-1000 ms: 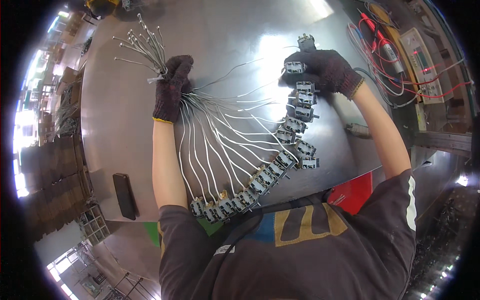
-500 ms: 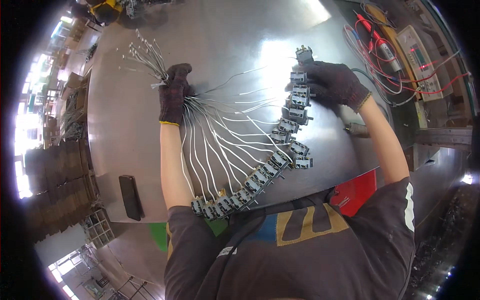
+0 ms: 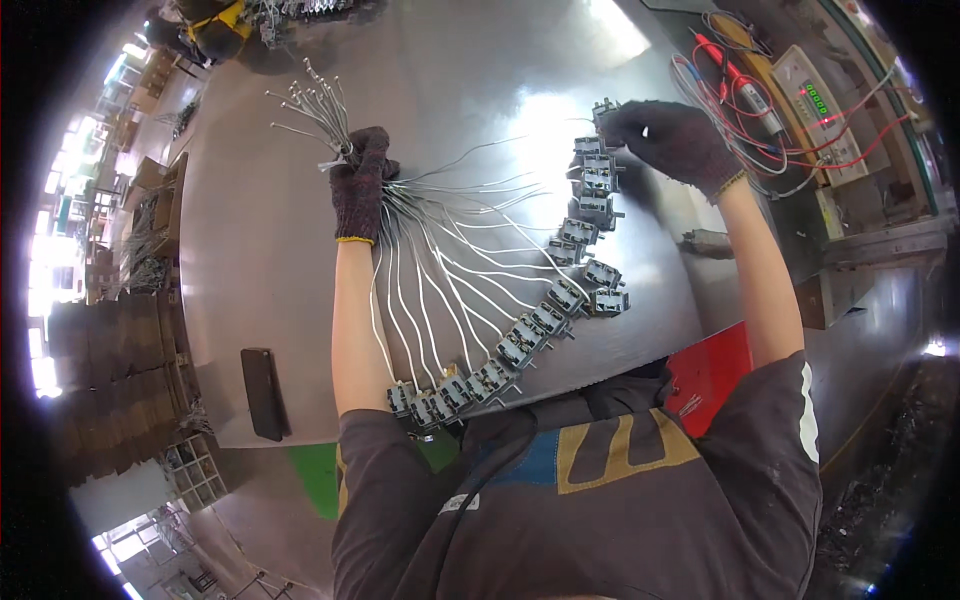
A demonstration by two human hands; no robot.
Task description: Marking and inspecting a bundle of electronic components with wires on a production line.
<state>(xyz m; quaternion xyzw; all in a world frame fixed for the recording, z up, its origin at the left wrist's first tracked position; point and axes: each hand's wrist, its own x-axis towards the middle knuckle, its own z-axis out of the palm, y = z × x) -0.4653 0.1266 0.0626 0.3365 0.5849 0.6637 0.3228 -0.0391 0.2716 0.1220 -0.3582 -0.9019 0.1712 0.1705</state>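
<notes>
My left hand (image 3: 362,185), in a dark knitted glove, is closed round a bundle of white wires (image 3: 325,112). Their loose tips stick out beyond the fist. On the other side the wires (image 3: 440,270) fan out to a curved row of small grey boxy electrical components (image 3: 520,340) with protruding shafts, lying along the table's near side and up to the right. At the far end of that row, my gloved right hand (image 3: 675,140) pinches the topmost electrical component (image 3: 604,110) between thumb and fingers. A small gap shows behind the pinch.
All this lies on a shiny metal table (image 3: 260,290). A black phone (image 3: 263,393) rests near its left front edge. At the far right are a red probe (image 3: 740,85), tangled leads and a meter (image 3: 820,110) with a lit display. Something red (image 3: 710,375) shows below the front edge.
My right hand has shifted up against the topmost component, its pinch now showing a gap. My left hand still grips the wires. The meter's display has turned from red to green. The view has shifted slightly.
</notes>
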